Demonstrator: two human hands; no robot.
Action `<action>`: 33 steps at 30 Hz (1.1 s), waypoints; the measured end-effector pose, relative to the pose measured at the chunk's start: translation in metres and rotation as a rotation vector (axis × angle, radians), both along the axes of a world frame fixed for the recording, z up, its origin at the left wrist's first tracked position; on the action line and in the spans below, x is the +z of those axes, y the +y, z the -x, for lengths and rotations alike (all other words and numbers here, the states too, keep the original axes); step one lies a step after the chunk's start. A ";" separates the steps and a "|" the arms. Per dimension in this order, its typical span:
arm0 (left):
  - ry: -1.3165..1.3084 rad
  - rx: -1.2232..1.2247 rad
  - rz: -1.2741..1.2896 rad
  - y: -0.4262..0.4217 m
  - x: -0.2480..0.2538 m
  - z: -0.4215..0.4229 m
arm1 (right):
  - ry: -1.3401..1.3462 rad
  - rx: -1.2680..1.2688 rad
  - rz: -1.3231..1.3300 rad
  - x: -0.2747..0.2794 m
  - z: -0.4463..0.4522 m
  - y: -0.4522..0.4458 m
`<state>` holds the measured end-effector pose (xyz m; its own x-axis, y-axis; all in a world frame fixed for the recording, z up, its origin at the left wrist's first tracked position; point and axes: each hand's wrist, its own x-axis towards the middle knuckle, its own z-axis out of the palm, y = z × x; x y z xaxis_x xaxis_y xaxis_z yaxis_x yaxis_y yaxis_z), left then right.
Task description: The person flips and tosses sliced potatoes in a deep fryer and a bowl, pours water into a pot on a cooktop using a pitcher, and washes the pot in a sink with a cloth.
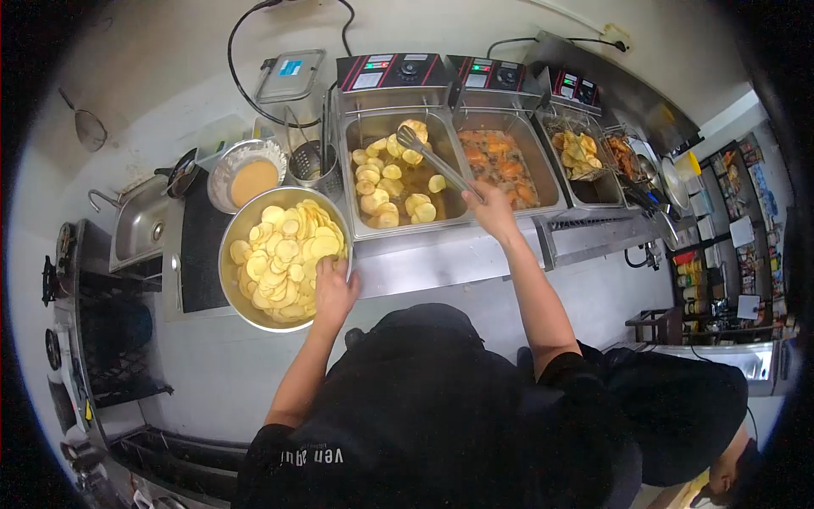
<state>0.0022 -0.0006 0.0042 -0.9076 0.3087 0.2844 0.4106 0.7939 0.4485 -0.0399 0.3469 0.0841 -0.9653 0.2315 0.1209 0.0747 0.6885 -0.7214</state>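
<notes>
My left hand (pixel 337 293) grips the right rim of a large metal bowl (pixel 246 312), its fingers reaching inside over the slices. Raw potato slices (pixel 284 254) fill this bowl. My right hand (pixel 492 210) is closed around the handle end of metal tongs (pixel 444 167). The tongs' head lies over the back of the left deep fryer (pixel 407 231), at a cluster of potato slices (pixel 415 132). More potato slices (pixel 370 176) float in the oil there, mostly on the left side. Whether the tongs pinch a slice, I cannot tell.
Right of it, a second fryer (pixel 551 204) holds orange pieces in bubbling oil. Farther right hang baskets with fried food (pixel 580 153). A bowl of batter (pixel 254 180) and a perforated metal container (pixel 314 170) stand behind the potatoes. Another person (pixel 678 407) is close at my right.
</notes>
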 end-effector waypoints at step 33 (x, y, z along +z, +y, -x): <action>0.027 0.044 0.045 0.005 0.003 -0.003 | -0.132 -0.645 -0.724 0.145 -0.052 0.328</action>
<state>0.0050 0.0048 0.0069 -0.9129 0.2818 0.2952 0.3862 0.8306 0.4012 0.0122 0.6749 0.2289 -0.6954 0.6323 0.3414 0.6422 0.7601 -0.0995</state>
